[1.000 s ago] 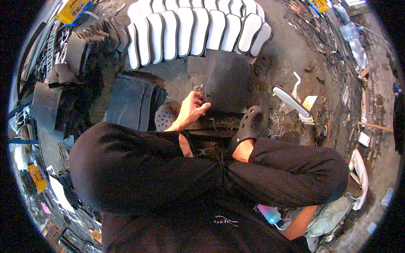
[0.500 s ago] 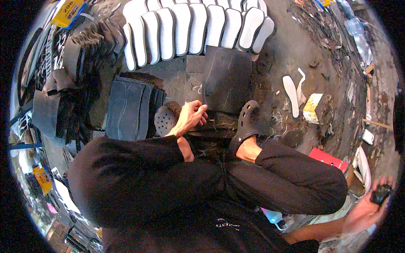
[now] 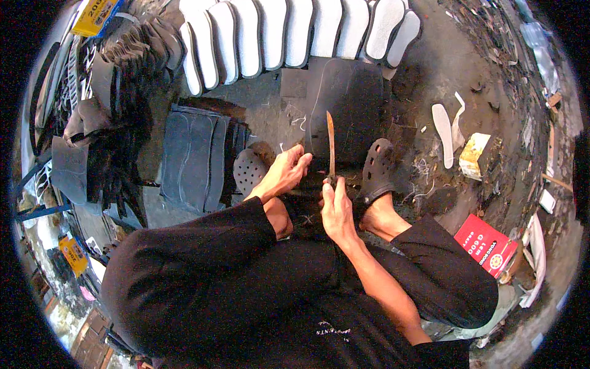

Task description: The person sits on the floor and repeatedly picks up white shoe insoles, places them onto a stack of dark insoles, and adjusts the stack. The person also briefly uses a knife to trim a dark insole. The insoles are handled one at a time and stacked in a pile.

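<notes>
White insoles beyond knife, right hand.

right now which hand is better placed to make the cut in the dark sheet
Right, probably. The right hand already grips the knife, its blade pointing out over the dark sheet. The left hand rests beside it at the sheet's near edge, fingers placed to steady it.

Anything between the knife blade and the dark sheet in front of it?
Nothing visible. The right hand holds the knife upright, blade over the dark sheet. The left hand rests beside the blade, not across it.
</notes>
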Tool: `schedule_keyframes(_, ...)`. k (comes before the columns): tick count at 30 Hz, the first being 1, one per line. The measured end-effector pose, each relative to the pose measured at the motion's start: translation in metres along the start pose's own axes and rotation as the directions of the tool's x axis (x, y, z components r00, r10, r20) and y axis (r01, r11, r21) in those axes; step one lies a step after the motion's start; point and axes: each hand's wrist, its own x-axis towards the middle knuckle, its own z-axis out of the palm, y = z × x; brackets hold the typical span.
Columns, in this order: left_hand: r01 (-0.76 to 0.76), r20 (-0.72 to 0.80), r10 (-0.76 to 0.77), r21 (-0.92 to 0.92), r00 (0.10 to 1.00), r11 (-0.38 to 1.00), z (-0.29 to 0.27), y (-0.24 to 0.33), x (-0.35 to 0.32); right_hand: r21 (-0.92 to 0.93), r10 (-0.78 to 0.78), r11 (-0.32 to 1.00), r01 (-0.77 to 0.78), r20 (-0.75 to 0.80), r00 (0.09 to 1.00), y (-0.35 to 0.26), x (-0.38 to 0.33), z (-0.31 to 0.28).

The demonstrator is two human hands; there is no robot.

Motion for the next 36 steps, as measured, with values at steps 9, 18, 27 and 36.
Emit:
schedule_keyframes(9,0.088,0.038,-0.083,-0.142,0.996,0.986,0.000,-0.009,0.000,-0.313,-0.106,0.944,0.105,0.015,0.994,0.011,-0.003,0.019)
schedule_keyframes(18,0.271,0.118,-0.244,-0.391,0.963,0.880,-0.003,0.007,-0.001,-0.293,0.004,0.956,0.029,0.112,0.994,0.015,-0.012,0.016)
schedule_keyframes(27,0.319,0.103,-0.309,-0.489,0.945,0.812,-0.003,0.016,0.002,-0.232,0.070,0.973,-0.025,0.189,0.979,0.025,-0.019,0.017)
schedule_keyframes(36,0.288,0.217,-0.212,-0.429,0.953,0.856,-0.010,0.005,0.006,-0.207,-0.113,0.970,0.127,0.077,0.991,0.045,0.001,0.035)
